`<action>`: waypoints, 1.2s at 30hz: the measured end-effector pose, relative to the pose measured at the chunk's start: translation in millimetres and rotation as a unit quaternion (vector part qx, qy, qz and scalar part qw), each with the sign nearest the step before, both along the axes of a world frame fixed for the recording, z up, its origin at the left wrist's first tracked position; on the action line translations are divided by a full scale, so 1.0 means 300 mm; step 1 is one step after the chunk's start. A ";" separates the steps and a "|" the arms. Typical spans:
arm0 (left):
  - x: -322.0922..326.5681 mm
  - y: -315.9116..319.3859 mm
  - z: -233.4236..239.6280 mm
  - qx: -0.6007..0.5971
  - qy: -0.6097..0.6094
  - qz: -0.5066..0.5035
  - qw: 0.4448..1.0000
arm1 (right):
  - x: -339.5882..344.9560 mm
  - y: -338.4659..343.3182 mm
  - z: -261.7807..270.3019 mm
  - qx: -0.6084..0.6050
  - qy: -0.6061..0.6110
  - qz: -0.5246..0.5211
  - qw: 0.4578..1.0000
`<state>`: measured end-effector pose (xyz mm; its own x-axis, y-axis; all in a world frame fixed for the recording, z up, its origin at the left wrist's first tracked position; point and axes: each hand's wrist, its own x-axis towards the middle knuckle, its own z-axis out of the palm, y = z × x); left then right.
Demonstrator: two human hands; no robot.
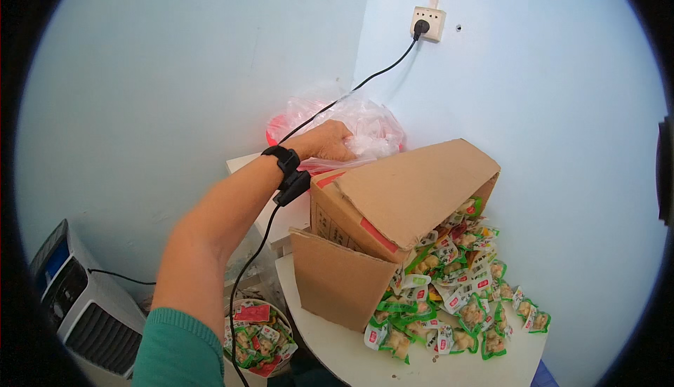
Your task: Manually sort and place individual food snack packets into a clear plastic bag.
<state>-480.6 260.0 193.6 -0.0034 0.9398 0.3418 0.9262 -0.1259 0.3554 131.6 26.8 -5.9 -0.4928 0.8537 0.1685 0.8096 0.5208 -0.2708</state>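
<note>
My left hand [333, 142] reaches into a clear plastic bag [376, 124] with pink-red parts, in the corner behind the box. Its fingertips are hidden in the crumpled plastic, so its hold cannot be made out. A black strap with a cabled device is on that wrist. Close by on the right, an open cardboard box [421, 192] lies tilted on its side. Small green-edged food packets [471, 313] spill from its mouth onto a white round-edged table [337, 345]. My right hand is out of view.
A round container [287, 324] of similar packets stands lower left of the table. A grey air cooler [100, 318] stands at the far left. The black cord [387, 69] runs from a wall socket [434, 25] across the bag, behind my left wrist. Pale blue walls meet behind the bag.
</note>
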 end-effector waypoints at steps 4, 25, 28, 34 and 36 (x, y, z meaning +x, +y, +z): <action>-0.017 -0.020 0.020 0.070 -0.035 0.021 0.997 | 0.003 0.001 -0.002 0.010 0.009 0.008 1.000; 0.438 -0.501 0.448 0.369 -0.311 -0.114 0.868 | 0.008 -0.028 0.013 0.026 0.028 0.015 0.999; 0.617 -0.610 0.423 0.354 -0.319 -0.110 0.872 | 0.012 0.002 -0.021 0.014 0.027 0.013 0.999; 0.947 -0.699 0.139 0.382 -0.103 -0.179 0.901 | 0.055 0.013 -0.006 -0.145 0.253 -0.012 0.957; 1.060 -0.714 0.007 0.375 -0.056 -0.231 0.896 | 0.041 0.006 0.085 -0.252 0.407 -0.049 0.877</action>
